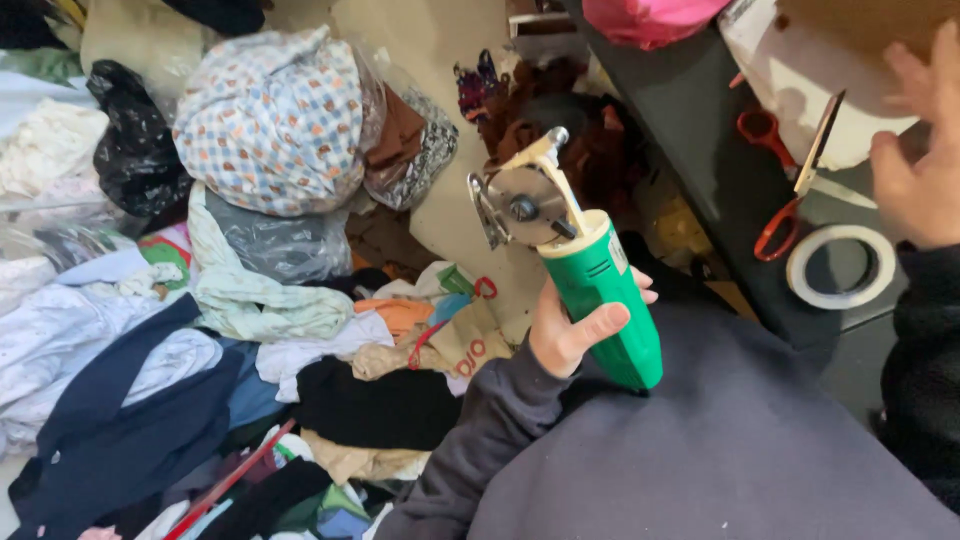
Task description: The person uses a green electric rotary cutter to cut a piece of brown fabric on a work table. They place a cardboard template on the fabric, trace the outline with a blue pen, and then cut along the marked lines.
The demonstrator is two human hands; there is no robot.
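Note:
My left hand (570, 330) grips a green handheld rotary cutter (600, 295) by its body, raised over my lap, with its round metal blade and guard (520, 205) pointing up and to the left. My right hand (920, 160) is at the right edge above the dark table (700, 150), fingers apart, resting against a brown and white sheet (800, 60); whether it grips the sheet is not visible. Red-handled scissors (775, 190) and a roll of white tape (840, 265) lie on the table just left of that hand.
Heaps of clothes and fabric scraps (200, 350) cover the floor to the left, with a bundle in checked cloth (275, 120) and a black bag (135, 150) behind. A pink cloth (650, 18) lies at the table's far end. My dark sleeves and lap fill the lower right.

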